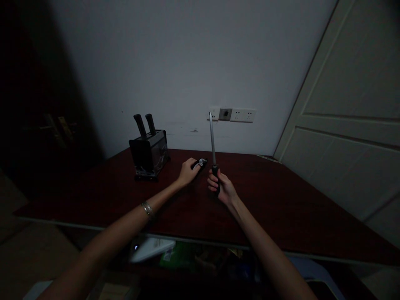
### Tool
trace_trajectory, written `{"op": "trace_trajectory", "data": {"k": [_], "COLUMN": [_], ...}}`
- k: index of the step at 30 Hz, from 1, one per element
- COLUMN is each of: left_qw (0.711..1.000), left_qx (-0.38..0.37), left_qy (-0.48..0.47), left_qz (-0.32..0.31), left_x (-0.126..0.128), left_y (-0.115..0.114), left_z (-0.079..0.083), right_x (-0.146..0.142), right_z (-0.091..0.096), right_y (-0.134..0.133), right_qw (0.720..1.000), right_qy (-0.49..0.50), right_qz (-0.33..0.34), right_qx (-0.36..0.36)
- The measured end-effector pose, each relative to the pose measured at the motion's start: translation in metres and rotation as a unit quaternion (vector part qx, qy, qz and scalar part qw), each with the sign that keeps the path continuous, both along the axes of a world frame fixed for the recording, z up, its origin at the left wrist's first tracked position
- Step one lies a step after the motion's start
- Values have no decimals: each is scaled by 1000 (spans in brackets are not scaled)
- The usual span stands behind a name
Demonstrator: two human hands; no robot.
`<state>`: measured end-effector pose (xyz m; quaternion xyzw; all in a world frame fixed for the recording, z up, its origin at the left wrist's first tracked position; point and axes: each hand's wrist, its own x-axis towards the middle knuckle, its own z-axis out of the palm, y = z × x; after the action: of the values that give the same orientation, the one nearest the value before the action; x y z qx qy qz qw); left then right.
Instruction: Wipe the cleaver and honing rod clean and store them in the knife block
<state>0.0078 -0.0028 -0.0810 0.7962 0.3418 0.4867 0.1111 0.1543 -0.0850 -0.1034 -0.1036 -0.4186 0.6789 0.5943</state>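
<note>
A slim, silvery rod (212, 141) points to twelve o'clock above the table (190, 216), the right hand (225, 188) closing its fingers round the black handle (215, 170); at ten o'clock, the left hand (188, 171), fingers partly hidden, clasps a black-and-white item (203, 162).

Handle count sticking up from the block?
2: the left handle and the right handle, side by side in the top of the dark block on the table. Anything sunk inside the block would be hidden.
</note>
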Motion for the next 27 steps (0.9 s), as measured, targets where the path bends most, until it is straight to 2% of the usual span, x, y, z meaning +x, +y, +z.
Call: {"op": "trace_trajectory", "data": {"k": [2,4,8,10,12,15,17,18,20,23,25,27], "left_qw": [997,988,951,934,941,982,988,981,948,868,827,803], "left_qx": [-1,-24,-102,-128,-126,-28,87,145,266,411,456,479], "left_qy": [70,127,201,218,204,137,108,111,150,245,302,336], "left_qz": [-29,-87,-213,-252,-240,-130,-71,-64,-87,-132,-132,-117], "left_x": [-5,-9,-16,-18,-21,-29,-36,-40,-48,-58,-62,-65], "left_y": [4,4,-6,-11,-15,-24,-34,-40,-53,-73,-83,-91], "left_z": [-9,-20,-38,-38,-30,-6,15,26,45,68,79,87], "right_x": [0,-1,-3,-4,-6,-8,-11,-14,-20,-33,-43,-52], "right_z": [0,0,0,1,3,10,18,23,34,53,66,77], "right_y": [0,0,-1,-3,-4,-5,-6,-6,-8,-12,-16,-21], "right_qw": [1000,1000,1000,999,998,995,993,992,991,991,992,992], "right_qy": [0,-1,-16,-21,-23,-42,-55,-56,-52,-31,-18,-17], "right_qz": [5,9,-14,-32,-54,-88,-107,-113,-120,-123,-125,-124], "right_qx": [0,1,-2,-5,-4,-8,-21,-29,-41,-37,-28,-25]}}
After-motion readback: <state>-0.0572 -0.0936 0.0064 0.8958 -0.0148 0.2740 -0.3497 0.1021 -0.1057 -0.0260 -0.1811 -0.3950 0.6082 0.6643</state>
